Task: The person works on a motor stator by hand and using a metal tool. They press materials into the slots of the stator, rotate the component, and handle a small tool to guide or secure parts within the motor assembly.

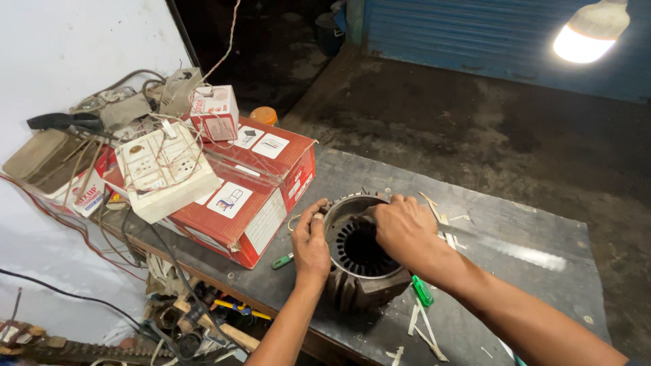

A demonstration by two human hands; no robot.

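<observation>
A round metal motor stator (361, 254) with a slotted core stands on a dark workbench (515, 257). My left hand (310, 245) rests against its left rim, fingers curled on the edge. My right hand (405, 227) lies over the top right rim, fingers reaching into the slots. Whether it pinches anything there is hidden. A green-handled screwdriver (422, 290) lies just right of the stator, and a second green-handled tool (282, 261) lies at my left wrist.
A red cardboard box (261, 203) sits left of the stator, with a white switchboard (166, 169), small boxes and tangled wires on it. Pale paper strips (424, 325) litter the bench. A lit bulb (588, 30) hangs top right. Tools and cables lie below the bench's left edge.
</observation>
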